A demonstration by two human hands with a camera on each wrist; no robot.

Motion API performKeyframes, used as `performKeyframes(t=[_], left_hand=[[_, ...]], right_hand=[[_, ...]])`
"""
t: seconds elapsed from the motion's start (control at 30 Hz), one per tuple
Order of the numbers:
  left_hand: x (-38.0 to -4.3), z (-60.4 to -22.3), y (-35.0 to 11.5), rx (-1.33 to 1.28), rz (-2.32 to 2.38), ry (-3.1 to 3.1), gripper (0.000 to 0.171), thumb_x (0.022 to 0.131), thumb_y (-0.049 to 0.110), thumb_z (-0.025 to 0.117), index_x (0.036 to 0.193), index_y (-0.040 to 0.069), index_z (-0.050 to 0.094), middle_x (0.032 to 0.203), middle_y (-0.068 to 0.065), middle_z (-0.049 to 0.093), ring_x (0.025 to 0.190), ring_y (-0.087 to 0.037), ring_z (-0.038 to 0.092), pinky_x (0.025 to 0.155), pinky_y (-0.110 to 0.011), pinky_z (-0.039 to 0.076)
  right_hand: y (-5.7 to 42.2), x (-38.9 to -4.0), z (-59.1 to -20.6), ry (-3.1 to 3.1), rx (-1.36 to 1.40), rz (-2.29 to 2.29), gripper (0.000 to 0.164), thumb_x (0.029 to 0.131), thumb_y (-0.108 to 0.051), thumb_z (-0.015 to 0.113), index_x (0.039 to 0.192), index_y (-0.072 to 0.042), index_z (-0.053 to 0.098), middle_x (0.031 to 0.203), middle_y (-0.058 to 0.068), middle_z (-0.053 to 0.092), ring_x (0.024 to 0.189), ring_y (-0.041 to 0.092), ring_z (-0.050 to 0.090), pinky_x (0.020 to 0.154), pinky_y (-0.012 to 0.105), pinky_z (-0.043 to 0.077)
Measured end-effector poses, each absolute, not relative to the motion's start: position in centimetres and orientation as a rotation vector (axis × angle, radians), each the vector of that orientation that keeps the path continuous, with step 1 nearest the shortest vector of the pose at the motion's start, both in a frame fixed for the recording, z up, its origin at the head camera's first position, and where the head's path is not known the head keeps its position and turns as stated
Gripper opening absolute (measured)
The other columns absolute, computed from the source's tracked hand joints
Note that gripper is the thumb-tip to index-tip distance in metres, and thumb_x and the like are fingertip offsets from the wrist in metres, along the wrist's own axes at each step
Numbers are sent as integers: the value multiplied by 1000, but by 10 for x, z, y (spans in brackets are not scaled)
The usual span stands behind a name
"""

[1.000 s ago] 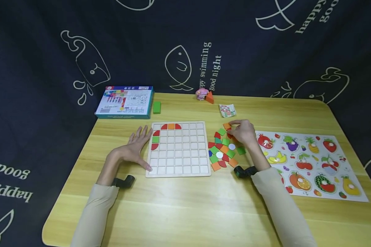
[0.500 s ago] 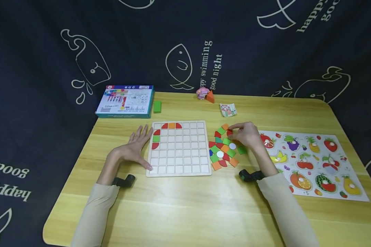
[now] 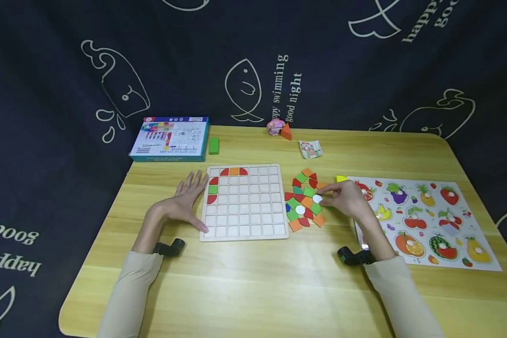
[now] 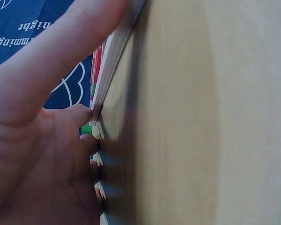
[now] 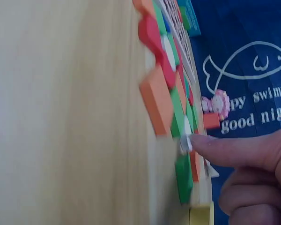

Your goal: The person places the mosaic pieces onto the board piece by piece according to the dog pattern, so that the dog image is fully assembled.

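My left hand (image 3: 181, 202) lies with spread fingers along the left edge of the white grid board (image 3: 245, 206), thumb at its lower left corner. In the left wrist view the fingertips (image 4: 90, 143) touch the board's edge. Red quarter-round pieces, an orange square (image 3: 234, 171) and a green square (image 3: 212, 189) sit in the board's upper left cells. My right hand (image 3: 346, 199) pinches a white disc (image 3: 317, 199) between thumb and index finger, at the right side of the loose colored pieces (image 3: 307, 202). In the right wrist view, a fingertip (image 5: 201, 140) meets the disc's edge.
A fruit peg puzzle (image 3: 431, 225) lies under the right forearm, with a yellow block (image 3: 341, 178) at its corner. Behind the board are a boxed toy (image 3: 171, 139), a green block (image 3: 213, 146), a pink figurine (image 3: 275, 126), an orange wedge (image 3: 286, 132) and a patterned card (image 3: 310, 149).
My right hand has left a red piece at the top of the pile and moved down and right to the white disc. The left hand stays at the board.
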State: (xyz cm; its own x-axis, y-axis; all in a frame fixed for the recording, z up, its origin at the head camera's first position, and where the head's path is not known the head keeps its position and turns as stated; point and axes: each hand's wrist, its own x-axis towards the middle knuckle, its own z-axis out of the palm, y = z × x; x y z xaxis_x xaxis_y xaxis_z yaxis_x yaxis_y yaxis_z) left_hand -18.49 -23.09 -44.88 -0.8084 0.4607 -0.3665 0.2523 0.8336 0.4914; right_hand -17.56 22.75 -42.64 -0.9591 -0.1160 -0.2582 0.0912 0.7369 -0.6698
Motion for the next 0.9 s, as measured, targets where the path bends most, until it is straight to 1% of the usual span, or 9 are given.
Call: performKeyframes(t=[0.17, 0.3, 0.43, 0.53, 0.63, 0.7, 0.77, 0.83, 0.9], left_hand=[[-184, -448, -230, 529, 589, 2537, 152, 49, 63, 87, 155, 17, -11, 161, -12, -24, 147, -36, -24, 121, -59, -9], [-184, -448, -230, 525, 592, 2534, 151, 50, 63, 87, 155, 17, -11, 161, -12, -24, 147, -36, -25, 120, -59, -9], [-184, -449, -230, 531, 594, 2538, 151, 49, 63, 87, 155, 16, -11, 161, -13, -23, 147, -36, -24, 120, -59, -9], [-183, -450, -230, 538, 597, 2536, 151, 49, 62, 87, 155, 16, -11, 160, -14, -23, 147, -36, -25, 120, -59, -10], [-183, -450, -230, 546, 604, 2531, 151, 50, 61, 87, 155, 16, -12, 160, -15, -23, 147, -38, -25, 119, -61, -10], [-183, -450, -230, 544, 602, 2531, 152, 50, 62, 87, 155, 16, -12, 160, -15, -23, 147, -37, -25, 119, -61, -10], [-183, -449, -230, 541, 598, 2535, 152, 49, 62, 87, 155, 16, -11, 160, -14, -23, 147, -37, -24, 120, -60, -9], [-183, -449, -229, 536, 586, 2542, 152, 49, 63, 87, 155, 16, -11, 161, -13, -23, 147, -36, -24, 120, -59, -9], [-184, -450, -230, 532, 580, 2546, 152, 49, 63, 87, 155, 16, -11, 161, -13, -23, 147, -36, -24, 121, -59, -9]], right_hand=[[230, -178, -432, 2647, -67, -1045, 29, 79, -14, 78, 107, -9, 75, 54, -4, 31, 49, 13, 26, 43, 23, 22], [223, -178, -437, 2688, -80, -1008, 25, 79, -18, 79, 103, -12, 76, 56, -3, 35, 51, 14, 30, 45, 23, 23], [222, -180, -437, 2689, -113, -987, 24, 84, -26, 75, 103, -11, 75, 61, 1, 44, 57, 15, 35, 48, 23, 25], [225, -183, -438, 2615, -87, -1039, 26, 91, -28, 67, 108, -9, 73, 78, 9, 63, 67, 16, 43, 55, 22, 32], [228, -185, -439, 2614, -11, -1068, 28, 96, -28, 60, 111, -7, 72, 102, 13, 70, 77, 17, 48, 60, 23, 36], [229, -186, -440, 2666, 20, -1054, 28, 96, -28, 59, 111, -7, 72, 98, 13, 70, 74, 17, 48, 59, 23, 36], [229, -186, -441, 2720, 35, -1035, 26, 93, -28, 64, 108, -9, 72, 80, 10, 65, 64, 17, 45, 53, 24, 32], [229, -186, -441, 2749, 24, -1013, 24, 89, -28, 70, 106, -11, 73, 64, 4, 54, 56, 16, 40, 49, 24, 29], [228, -186, -442, 2755, 6, -1006, 25, 84, -25, 75, 106, -12, 74, 58, 0, 44, 52, 16, 36, 47, 24, 26]])
